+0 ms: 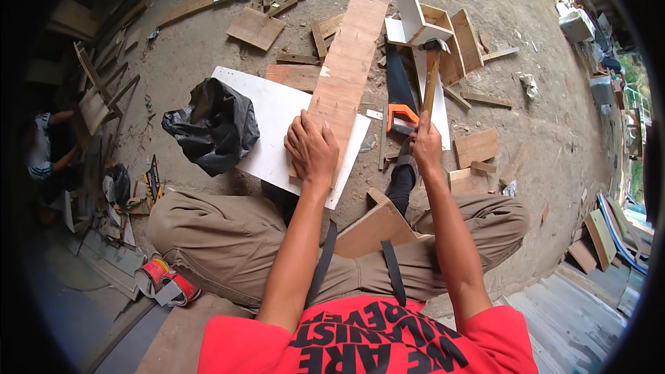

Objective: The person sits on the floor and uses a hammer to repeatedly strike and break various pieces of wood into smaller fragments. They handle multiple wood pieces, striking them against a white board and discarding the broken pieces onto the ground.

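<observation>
A long strip of reddish plywood (350,55) lies across a white board (270,100) in front of me. My left hand (312,149) rests flat on the strip's near end, fingers spread. Small dark points, perhaps nails, dot the strip. In my right hand (426,142) is a hammer (432,76), gripped low on its wooden handle with the head up and away from me. Beside that hand lies a handsaw (398,86) with an orange and black handle. A black plastic bag (215,125) sits on the white board's left part.
Wooden box-like pieces (443,38) stand beyond the hammer. Offcuts (256,28) are scattered on the dirt floor. Between my legs is a wooden piece (370,228). Red cans (166,282) stand at my left. Another person (52,142) sits at the far left near a wooden chair (100,107).
</observation>
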{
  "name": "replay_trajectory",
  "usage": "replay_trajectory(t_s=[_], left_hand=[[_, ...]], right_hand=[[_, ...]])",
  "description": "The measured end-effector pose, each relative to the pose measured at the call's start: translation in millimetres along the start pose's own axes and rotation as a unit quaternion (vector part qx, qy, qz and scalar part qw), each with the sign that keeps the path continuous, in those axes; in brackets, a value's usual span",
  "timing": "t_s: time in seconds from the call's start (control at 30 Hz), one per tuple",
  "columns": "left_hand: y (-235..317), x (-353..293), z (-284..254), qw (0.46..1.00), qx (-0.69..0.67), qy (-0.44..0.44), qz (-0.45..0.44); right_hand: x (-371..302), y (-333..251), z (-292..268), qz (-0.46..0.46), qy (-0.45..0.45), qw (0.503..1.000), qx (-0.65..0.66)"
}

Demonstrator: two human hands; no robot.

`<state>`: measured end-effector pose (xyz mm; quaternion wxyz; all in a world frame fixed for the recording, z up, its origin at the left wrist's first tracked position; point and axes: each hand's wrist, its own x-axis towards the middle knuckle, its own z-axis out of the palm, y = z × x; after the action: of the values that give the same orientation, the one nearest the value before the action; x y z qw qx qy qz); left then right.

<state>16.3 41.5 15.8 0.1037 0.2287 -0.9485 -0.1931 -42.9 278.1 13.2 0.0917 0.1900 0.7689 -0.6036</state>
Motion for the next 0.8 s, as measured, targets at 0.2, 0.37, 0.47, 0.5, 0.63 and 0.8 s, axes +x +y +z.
replay_trajectory(t_s=[0.2, 0.37, 0.47, 0.5, 0.63, 0.8], left_hand=[[-3, -11, 2, 1.000, 0.005, 0.018, -0.001], [1, -12, -4, 1.000, -0.014, -0.005, 0.005], [0, -11, -5, 1.000, -0.021, 0.003, 0.005], [0, -11, -3, 1.000, -0.025, 0.006, 0.006], [3, -9, -8, 1.000, -0.024, 0.006, 0.003], [5, -11, -9, 1.000, -0.019, 0.014, 0.006]], right_hand=[[-141, 8, 1, -0.032, -0.121, 0.988, 0.092], [-139, 23, 22, -0.039, -0.085, 0.995, 0.027], [-123, 5, 23, -0.162, -0.030, 0.986, -0.009], [-119, -4, 22, -0.194, -0.007, 0.980, -0.037], [-106, -14, 27, -0.123, -0.070, 0.985, -0.102], [-120, -7, 29, -0.134, -0.044, 0.987, -0.071]])
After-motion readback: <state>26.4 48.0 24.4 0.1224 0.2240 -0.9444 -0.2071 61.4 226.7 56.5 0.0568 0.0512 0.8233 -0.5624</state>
